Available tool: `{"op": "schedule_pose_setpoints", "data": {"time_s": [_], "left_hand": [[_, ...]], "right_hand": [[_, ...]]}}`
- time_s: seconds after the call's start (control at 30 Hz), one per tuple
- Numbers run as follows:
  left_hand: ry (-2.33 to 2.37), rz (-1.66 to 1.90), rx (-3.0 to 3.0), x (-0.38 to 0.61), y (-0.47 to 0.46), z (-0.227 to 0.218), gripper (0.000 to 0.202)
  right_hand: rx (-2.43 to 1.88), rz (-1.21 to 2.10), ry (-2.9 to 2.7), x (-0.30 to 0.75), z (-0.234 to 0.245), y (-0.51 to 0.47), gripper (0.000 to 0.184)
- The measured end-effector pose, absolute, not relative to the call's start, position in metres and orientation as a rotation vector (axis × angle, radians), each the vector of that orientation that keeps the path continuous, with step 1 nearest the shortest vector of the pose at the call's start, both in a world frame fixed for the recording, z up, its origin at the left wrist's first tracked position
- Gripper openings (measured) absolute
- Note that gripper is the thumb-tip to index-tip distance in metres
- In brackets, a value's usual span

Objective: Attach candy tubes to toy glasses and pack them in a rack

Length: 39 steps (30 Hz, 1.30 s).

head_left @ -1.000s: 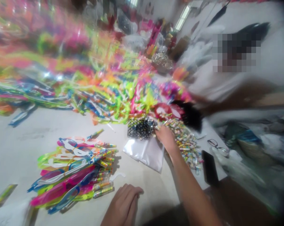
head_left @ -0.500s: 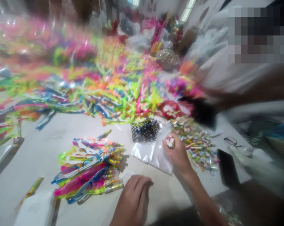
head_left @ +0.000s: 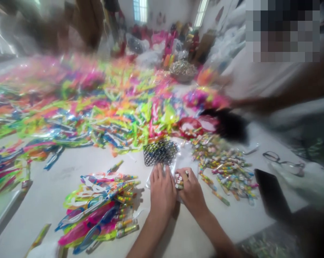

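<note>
My right hand [head_left: 192, 193] is closed round a bunch of small printed tubes [head_left: 179, 180], their white ends facing left. Beside it, my left hand [head_left: 162, 191] lies palm down with fingers stretched forward over a clear plastic bag [head_left: 149, 179]; whatever is under the palm is hidden. Just beyond its fingertips stands a black mesh basket [head_left: 160, 152] with dark contents too blurred to name. To the right spreads a loose heap of similar printed tubes [head_left: 226, 168]. On the left lies a pile of colourful plastic glasses [head_left: 97, 218] with printed tubes at their right ends.
A large heap of neon plastic pieces [head_left: 110, 118] covers the back of the table. A red round container [head_left: 190, 127] stands behind the tubes. A phone [head_left: 272, 193] and eyeglasses [head_left: 282, 163] lie at right. A person in a white top [head_left: 258, 75] works at the far right.
My left hand has moved forward onto the plastic bag beside the basket. My right hand has come left and nearer to it, still holding the tubes. The camera view has tilted slightly upward.
</note>
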<state>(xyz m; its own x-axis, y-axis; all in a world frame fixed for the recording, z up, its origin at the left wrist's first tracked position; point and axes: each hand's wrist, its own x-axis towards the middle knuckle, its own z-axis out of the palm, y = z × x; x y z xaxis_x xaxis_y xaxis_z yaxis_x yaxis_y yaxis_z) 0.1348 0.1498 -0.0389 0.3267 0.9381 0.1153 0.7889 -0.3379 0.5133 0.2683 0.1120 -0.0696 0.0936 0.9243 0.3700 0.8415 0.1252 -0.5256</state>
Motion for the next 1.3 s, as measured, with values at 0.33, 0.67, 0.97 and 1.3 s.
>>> {"op": "schedule_pose_setpoints", "data": {"time_s": [0.33, 0.67, 0.97, 1.3], "left_hand": [[0.954, 0.848, 1.879, 0.112, 0.132, -0.016, 0.038], [1.144, 0.722, 1.660, 0.113, 0.146, 0.026, 0.041], [1.881, 0.262, 2.122, 0.008, 0.295, 0.065, 0.036], [1.779, -0.051, 2.321, -0.019, 0.314, 0.016, 0.031]], "right_hand": [[-1.585, 0.084, -1.542, 0.277, -0.059, 0.100, 0.037], [-1.470, -0.056, -1.752, 0.275, -0.065, 0.099, 0.030], [-1.581, -0.184, -1.585, 0.275, -0.063, 0.104, 0.022], [-1.620, 0.017, -1.503, 0.278, -0.070, 0.104, 0.020]]}}
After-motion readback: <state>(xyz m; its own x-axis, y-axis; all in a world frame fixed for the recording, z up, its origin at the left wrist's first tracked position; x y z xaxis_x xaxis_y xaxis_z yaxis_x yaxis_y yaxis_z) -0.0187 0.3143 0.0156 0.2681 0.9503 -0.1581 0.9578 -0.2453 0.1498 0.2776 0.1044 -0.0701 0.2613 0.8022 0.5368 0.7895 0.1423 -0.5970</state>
